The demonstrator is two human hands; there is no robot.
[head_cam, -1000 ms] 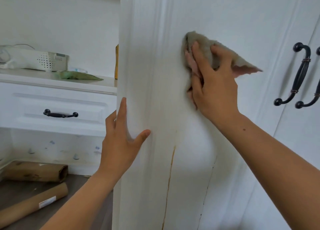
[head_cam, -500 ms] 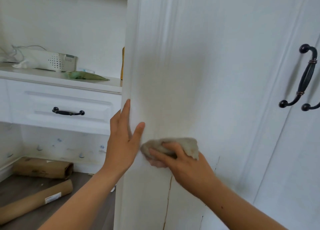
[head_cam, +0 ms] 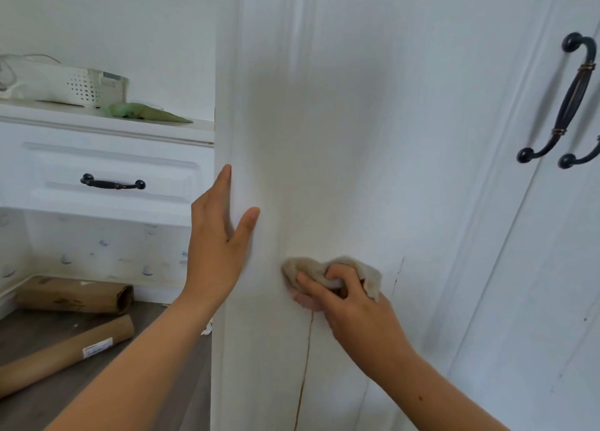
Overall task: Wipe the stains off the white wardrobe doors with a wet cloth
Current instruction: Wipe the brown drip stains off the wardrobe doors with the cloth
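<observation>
A home bedroom: tall white panelled wardrobe doors (head_cam: 373, 138) right, white wooden drawer unit (head_cam: 107, 174) far left, grey wood-look floor (head_cam: 48, 326).

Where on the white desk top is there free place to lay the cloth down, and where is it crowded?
Free: the narrow strip of desk top between the green crumpled item and the wardrobe door edge. Crowded: the left part, under the white perforated basket. The right hand holds the beige cloth.
</observation>
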